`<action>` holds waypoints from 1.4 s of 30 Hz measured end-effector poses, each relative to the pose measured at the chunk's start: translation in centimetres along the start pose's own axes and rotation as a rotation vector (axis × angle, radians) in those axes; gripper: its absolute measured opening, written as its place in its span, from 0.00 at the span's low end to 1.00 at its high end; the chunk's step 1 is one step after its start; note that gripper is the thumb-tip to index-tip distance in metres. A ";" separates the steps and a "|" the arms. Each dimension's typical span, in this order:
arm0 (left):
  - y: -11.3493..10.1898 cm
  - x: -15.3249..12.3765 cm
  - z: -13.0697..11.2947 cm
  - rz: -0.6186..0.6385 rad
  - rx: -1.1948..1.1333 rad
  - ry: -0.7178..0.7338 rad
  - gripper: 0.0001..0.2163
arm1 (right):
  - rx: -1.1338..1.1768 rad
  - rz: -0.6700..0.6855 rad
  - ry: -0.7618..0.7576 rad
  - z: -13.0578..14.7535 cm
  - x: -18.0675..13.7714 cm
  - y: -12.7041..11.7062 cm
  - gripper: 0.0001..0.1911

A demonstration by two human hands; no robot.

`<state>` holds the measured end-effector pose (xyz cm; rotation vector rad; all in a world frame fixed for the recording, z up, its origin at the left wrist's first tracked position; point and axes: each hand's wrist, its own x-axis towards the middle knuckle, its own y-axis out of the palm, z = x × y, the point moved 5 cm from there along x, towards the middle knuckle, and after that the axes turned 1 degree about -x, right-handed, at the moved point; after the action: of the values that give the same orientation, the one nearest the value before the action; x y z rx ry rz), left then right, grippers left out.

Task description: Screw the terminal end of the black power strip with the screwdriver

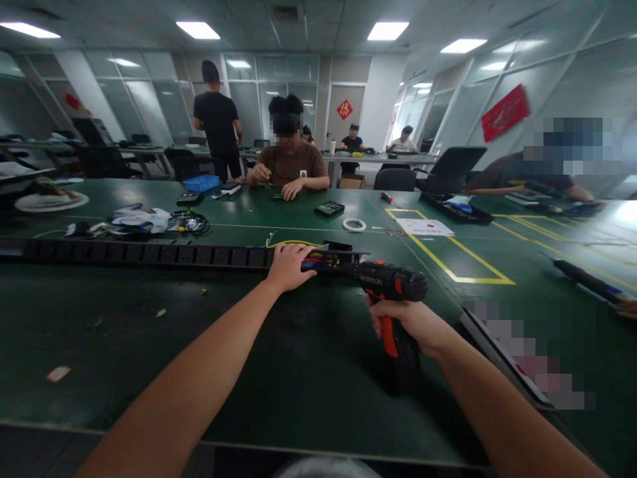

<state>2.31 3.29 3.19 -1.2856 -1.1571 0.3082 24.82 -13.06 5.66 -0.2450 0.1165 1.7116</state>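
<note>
A long black power strip (164, 254) with a row of sockets lies across the green table. My left hand (290, 267) is closed over it near its right end, fingers on the far side and thumb towards the right. Beside the thumb, the strip's casing is open and coloured wires (309, 263) show inside. My right hand (405, 322) grips the handle of a black and orange cordless drill (391, 281). The drill points left, its front end at the open section; the bit's exact contact is hidden. Yellow and blue wires (291, 243) rise behind the strip.
Beyond the strip lie a roll of white tape (354, 225), a black tray of parts (329, 208), bundled cables (189, 222) and a screwdriver (387, 198). A person (288, 162) works opposite. At right, a co-worker's hand (628, 304) holds a dark tool (587, 277).
</note>
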 end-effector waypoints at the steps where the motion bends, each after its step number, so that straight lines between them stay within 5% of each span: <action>1: 0.0 0.0 0.0 0.000 0.004 0.000 0.30 | -0.002 -0.001 0.002 0.0 0.0 0.0 0.08; 42: -0.1 -0.1 -0.1 -0.014 0.003 0.002 0.29 | -0.018 -0.025 0.013 0.0 -0.2 0.2 0.11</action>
<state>2.30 3.12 3.26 -1.2743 -1.1627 0.2980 24.65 -13.30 5.73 -0.2701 0.1074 1.6869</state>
